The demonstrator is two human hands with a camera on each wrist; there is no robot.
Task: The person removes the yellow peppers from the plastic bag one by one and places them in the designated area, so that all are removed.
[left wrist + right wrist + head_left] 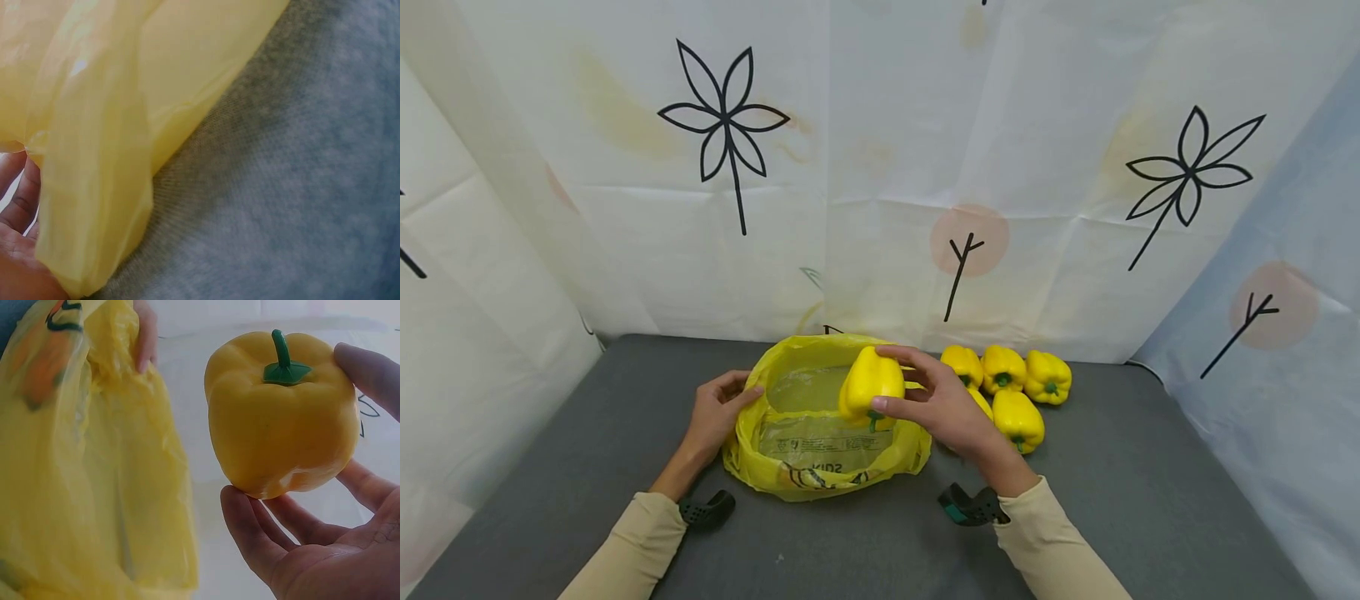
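A yellow plastic bag (827, 492) lies with its mouth spread wide on the grey table. My left hand (718, 412) pinches the bag's left rim between thumb and fingers; in the left wrist view a fold of the yellow bag (94, 169) covers much of that hand (22, 206). Over the bag's opening, my right hand (943, 404) grips a yellow bell pepper (872, 383) between thumb and fingertips. The right wrist view shows this bell pepper (281, 419) with its green stem up, fingers (250, 531) around it, beside the bag (125, 487).
Several more yellow bell peppers (1018, 419) sit grouped on the table to the right of the bag, partly behind my right hand. The grey table (1150, 500) meets a white patterned cloth (880, 167) at the back and sides.
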